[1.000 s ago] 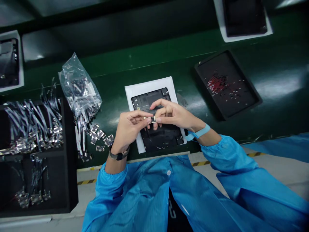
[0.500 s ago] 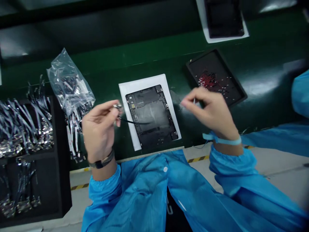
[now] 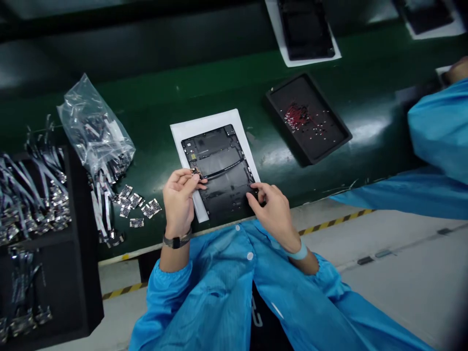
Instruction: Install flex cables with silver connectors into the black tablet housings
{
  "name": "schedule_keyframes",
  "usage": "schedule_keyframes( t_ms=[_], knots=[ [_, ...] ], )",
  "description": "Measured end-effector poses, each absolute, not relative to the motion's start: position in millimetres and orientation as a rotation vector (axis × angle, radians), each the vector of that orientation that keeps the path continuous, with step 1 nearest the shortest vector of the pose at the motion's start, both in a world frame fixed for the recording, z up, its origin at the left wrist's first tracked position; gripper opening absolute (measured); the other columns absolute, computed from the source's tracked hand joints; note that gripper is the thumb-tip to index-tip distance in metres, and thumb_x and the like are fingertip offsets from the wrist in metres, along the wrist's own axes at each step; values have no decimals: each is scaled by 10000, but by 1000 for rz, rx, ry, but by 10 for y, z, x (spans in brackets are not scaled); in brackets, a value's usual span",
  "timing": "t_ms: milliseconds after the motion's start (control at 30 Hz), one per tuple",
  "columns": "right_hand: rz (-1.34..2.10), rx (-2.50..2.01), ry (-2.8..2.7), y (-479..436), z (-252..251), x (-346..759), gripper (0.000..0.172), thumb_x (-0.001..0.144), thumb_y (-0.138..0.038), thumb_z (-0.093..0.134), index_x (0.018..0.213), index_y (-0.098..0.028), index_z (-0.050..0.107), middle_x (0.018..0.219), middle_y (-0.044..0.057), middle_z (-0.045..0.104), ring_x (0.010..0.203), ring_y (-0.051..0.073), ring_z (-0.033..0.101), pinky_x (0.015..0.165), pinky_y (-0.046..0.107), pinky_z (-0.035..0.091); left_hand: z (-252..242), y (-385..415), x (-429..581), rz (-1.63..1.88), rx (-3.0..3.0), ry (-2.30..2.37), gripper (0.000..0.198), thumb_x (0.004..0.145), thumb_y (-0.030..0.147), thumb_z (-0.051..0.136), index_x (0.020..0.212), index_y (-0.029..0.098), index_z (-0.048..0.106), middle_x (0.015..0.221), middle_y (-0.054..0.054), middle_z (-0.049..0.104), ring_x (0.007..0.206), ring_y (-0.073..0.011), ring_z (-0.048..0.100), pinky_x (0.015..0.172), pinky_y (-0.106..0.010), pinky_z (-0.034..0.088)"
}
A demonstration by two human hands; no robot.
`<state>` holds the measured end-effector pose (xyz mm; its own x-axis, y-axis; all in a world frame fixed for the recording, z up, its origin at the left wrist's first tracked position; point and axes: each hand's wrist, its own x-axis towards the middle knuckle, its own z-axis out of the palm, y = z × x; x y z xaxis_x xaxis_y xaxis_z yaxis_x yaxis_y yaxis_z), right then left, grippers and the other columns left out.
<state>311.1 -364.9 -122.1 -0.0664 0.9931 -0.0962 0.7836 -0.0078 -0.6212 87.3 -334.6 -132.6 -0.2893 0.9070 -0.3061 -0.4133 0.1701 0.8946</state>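
Note:
My left hand [image 3: 179, 197] pinches a tiny circuit board [image 3: 196, 172] at the end of a thin black cable [image 3: 221, 168], just over the lower left part of a black tablet back housing [image 3: 219, 146]. The cable lies in a shallow curve across the housing. That housing rests on a white sheet [image 3: 204, 124]. My right hand [image 3: 274, 214] has its fingertips at the housing's lower right corner, and whatever lies under them is hidden.
Left of the sheet lie several small boards [image 3: 136, 207] and a clear plastic bag [image 3: 93, 126] of flat cables, beside a black foam tray [image 3: 69, 204] of more. A black tray [image 3: 307, 117] holds tiny screws. A co-worker's blue sleeve [image 3: 438, 131] enters at right.
My hands have come down from above the housing onto it. The black cable now lies across the housing instead of hanging from my left hand. The view has shifted, bringing a co-worker's sleeve in.

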Motion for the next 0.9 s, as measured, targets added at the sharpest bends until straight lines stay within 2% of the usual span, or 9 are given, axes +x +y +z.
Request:
schedule_keyframes(
  t_ms=[167, 267, 400, 567, 700, 800, 900],
  knots=[
    [694, -1781, -2110, -3482, -1281, 3013, 106, 962, -284, 607, 898, -201, 616, 752, 45, 615, 771, 240, 532, 721, 366, 342, -1341, -3331, 874, 1404, 564, 1252, 358, 716, 250, 866, 923, 154, 589, 796, -2, 684, 712, -148, 733, 610, -212, 584],
    [673, -1691, -2276, -3402, -1250, 2999, 103, 968, -212, 561, 871, -191, 589, 855, 79, 653, 848, 256, 538, 753, 373, 330, -1342, -3341, 890, 1408, 585, 1260, 324, 729, 232, 857, 930, 154, 615, 820, -15, 699, 728, -136, 724, 594, -190, 556],
    [779, -1521, -2294, -3350, -1203, 3058, 83, 942, -153, 522, 880, -187, 565, 895, 83, 627, 864, 240, 537, 771, 361, 357, -1314, -3371, 913, 1410, 629, 1257, 355, 737, 193, 849, 1061, 146, 711, 855, -34, 715, 699, -98, 678, 536, -151, 488],
    [1036, -1327, -2094, -3268, -1173, 3146, 78, 917, -147, 540, 869, -204, 560, 884, 46, 621, 857, 200, 541, 765, 321, 399, -1231, -3445, 1000, 1350, 556, 1219, 438, 734, 232, 860, 1143, 182, 710, 856, -7, 670, 726, -136, 722, 565, -186, 544],
    [1115, -1303, -1942, -3193, -1208, 3153, 67, 915, -179, 583, 854, -194, 605, 821, 19, 610, 754, 161, 507, 711, 299, 395, -1167, -3543, 1113, 1370, 489, 1212, 299, 726, 217, 854, 980, 165, 704, 903, -33, 696, 814, -150, 718, 683, -224, 590],
    [1147, -1321, -1812, -3188, -1280, 3127, 78, 905, -196, 615, 829, -192, 633, 749, 0, 599, 703, 146, 499, 690, 294, 401, -1131, -3608, 1180, 1471, 507, 1249, 196, 736, 170, 831, 863, 152, 683, 898, -45, 719, 729, -98, 650, 645, -187, 540],
    [1031, -1268, -1798, -3207, -1364, 3105, 85, 907, -182, 619, 827, -197, 644, 714, 2, 598, 719, 156, 531, 694, 298, 423, -1144, -3638, 1233, 1545, 521, 1291, 204, 743, 152, 828, 884, 151, 682, 892, -40, 718, 667, -77, 614, 601, -176, 515]
  ],
)
